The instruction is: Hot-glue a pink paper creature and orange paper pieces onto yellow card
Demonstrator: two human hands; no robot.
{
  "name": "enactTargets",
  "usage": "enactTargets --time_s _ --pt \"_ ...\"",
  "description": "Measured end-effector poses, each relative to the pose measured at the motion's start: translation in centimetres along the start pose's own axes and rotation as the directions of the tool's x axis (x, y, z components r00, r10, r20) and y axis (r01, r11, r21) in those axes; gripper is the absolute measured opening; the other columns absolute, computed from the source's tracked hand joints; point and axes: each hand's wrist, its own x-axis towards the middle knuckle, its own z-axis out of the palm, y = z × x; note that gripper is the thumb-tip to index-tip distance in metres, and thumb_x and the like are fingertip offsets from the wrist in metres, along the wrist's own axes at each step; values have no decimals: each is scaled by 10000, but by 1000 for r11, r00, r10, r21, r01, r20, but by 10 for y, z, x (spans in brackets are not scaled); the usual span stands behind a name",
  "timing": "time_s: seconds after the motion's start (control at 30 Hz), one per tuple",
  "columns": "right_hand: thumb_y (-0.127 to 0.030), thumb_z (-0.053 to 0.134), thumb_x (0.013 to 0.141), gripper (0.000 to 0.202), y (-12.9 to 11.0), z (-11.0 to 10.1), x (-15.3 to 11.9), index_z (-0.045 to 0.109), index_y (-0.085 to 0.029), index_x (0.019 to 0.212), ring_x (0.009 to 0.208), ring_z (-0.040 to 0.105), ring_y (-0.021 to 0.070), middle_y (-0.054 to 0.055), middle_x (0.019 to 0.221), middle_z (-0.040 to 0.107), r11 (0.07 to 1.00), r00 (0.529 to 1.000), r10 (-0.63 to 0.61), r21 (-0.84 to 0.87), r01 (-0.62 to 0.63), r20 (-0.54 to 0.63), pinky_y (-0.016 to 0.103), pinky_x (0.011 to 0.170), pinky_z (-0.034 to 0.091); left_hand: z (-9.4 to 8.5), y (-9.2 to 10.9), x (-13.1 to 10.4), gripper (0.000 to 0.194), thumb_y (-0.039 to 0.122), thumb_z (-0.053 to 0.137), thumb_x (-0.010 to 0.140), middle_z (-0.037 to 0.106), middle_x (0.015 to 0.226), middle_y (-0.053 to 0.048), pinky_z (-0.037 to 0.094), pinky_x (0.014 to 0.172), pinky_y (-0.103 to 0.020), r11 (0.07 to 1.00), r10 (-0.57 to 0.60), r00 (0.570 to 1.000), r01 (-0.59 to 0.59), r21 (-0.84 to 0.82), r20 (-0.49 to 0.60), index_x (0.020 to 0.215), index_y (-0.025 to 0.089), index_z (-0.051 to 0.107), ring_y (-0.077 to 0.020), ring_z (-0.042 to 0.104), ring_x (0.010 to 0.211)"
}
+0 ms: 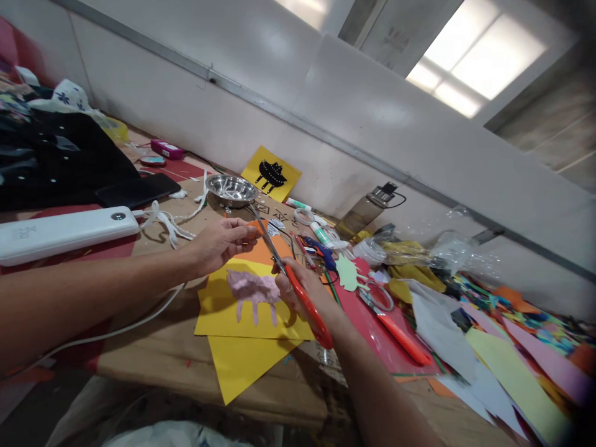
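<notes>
My left hand point(226, 243) pinches a small piece of orange paper point(254, 230) between thumb and fingers. Red-handled scissors point(305, 298) are in my right hand point(298, 285), their blades pointing up and left beside that orange piece. Below both hands lies a yellow sheet point(212, 313) bearing a pink cutout point(254, 288) with several strips hanging down. A second yellow sheet point(242, 366) sticks out underneath it. Behind the hands is a larger orange sheet point(263, 249), partly hidden by them.
A metal bowl point(231, 190) stands behind my left hand. A white power bank point(69, 234) with cables is at left. To the right are a green cutout point(347, 272), a red cutter point(403, 338) and paper scraps. A bottle point(363, 214) leans near the wall.
</notes>
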Motion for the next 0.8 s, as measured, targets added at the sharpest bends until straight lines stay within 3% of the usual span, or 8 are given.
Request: enactTargets --time_s 0.23,0.43,0.57,0.67,0.8 --pt "-553 573 849 389 -15 4 -4 586 -191 991 685 481 150 5 784 576 984 995 24 -172 -41 -98 277 636 377 -6 -4 3 108 66 738 754 683 711 -30 508 666 -216 999 1 999 0 -34 32 725 90 637 -84 614 646" --pt "-538 566 846 360 -13 2 -5 581 -200 967 676 490 155 1 770 572 989 997 19 -144 -30 -78 280 630 387 -2 0 0 103 33 649 820 691 723 -44 542 629 -196 999 -32 999 32 -34 18 739 93 626 -85 634 625" --pt "-523 588 826 362 -4 0 -1 583 -212 1011 716 524 168 7 811 574 998 989 27 -45 -34 -145 302 662 423 1 4 1 158 26 567 861 668 705 -44 537 576 -161 993 -90 995 86 -83 -39 722 89 613 -59 602 566" --pt "-476 657 786 387 5 1 4 561 -239 1075 735 563 166 5 857 598 988 964 58 152 -18 -261 302 656 457 2 4 0 148 17 549 860 646 668 -35 525 552 -141 984 -154 987 150 -98 -35 747 89 610 -45 582 523" --pt "-347 730 744 410 13 4 12 517 -275 1087 748 599 148 -12 883 618 936 900 -14 311 165 -435 298 679 500 5 2 -4 118 0 586 821 675 685 -48 537 535 -172 965 -262 965 262 21 -10 834 117 594 -78 618 529"
